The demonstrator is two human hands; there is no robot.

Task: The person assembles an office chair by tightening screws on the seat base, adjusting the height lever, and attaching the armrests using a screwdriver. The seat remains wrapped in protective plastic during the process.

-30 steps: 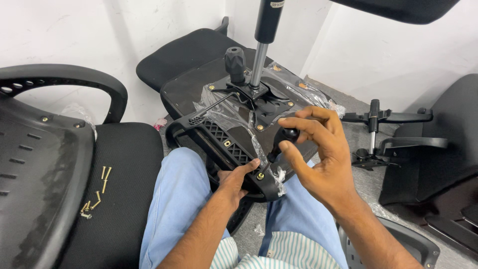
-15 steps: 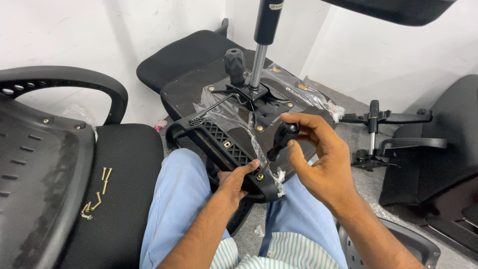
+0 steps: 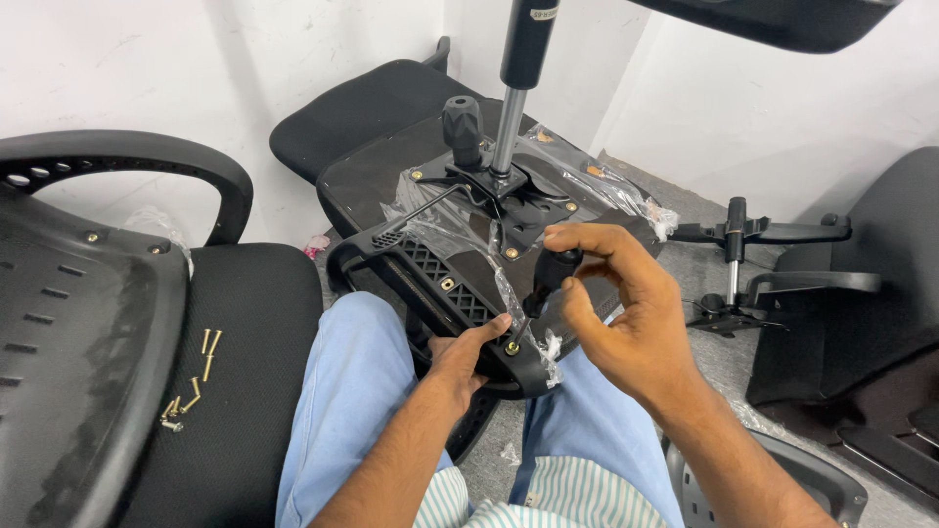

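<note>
Grey floor and a black seat cushion as the work surfaces

Loose brass screws (image 3: 191, 376) lie on the black seat cushion (image 3: 245, 391); right of that cushion, chair armrests (image 3: 758, 235) and dark chair parts (image 3: 861, 323) rest on the grey floor (image 3: 704, 352).
</note>
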